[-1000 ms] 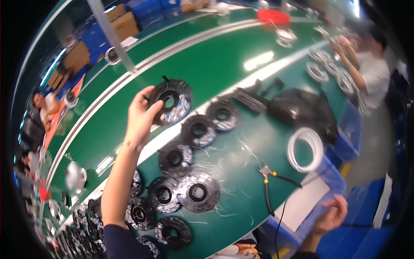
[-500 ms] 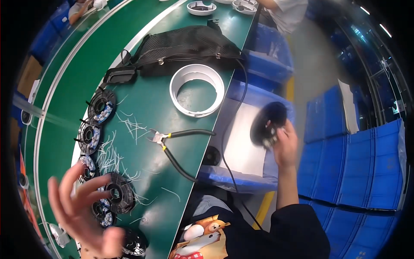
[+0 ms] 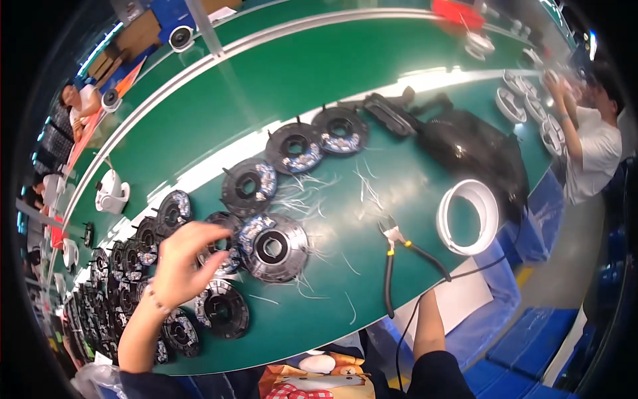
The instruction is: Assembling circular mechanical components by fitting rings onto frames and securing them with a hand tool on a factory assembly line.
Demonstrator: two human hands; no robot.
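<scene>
My left hand [image 3: 187,263] is over the table's left part, thumb and fingers apart and curved, with nothing seen between them. Beside its fingertips is a black round part with a blue-and-white circuit board [image 3: 222,246], partly covered by the hand. A similar disc with a shiny rim and a central hole [image 3: 279,249] lies just to the right. More black discs [image 3: 249,186] form a row toward the far side. My right forearm [image 3: 428,322] reaches down past the table's front edge over the lined bin; that hand is hidden. Cutting pliers with black handles [image 3: 393,243] lie spread on the table.
Clipped white strands [image 3: 302,196] are scattered about. A white ring housing [image 3: 468,216] and a black bag [image 3: 472,146] stand to the right. Many discs [image 3: 100,312] crowd the left. Past a blue-lined bin [image 3: 495,299], a person [image 3: 591,139] handles white rings.
The view has turned left. My right hand, which held a black disc over the bin, has dropped from sight behind the table edge. My left hand stays spread near the discs.
</scene>
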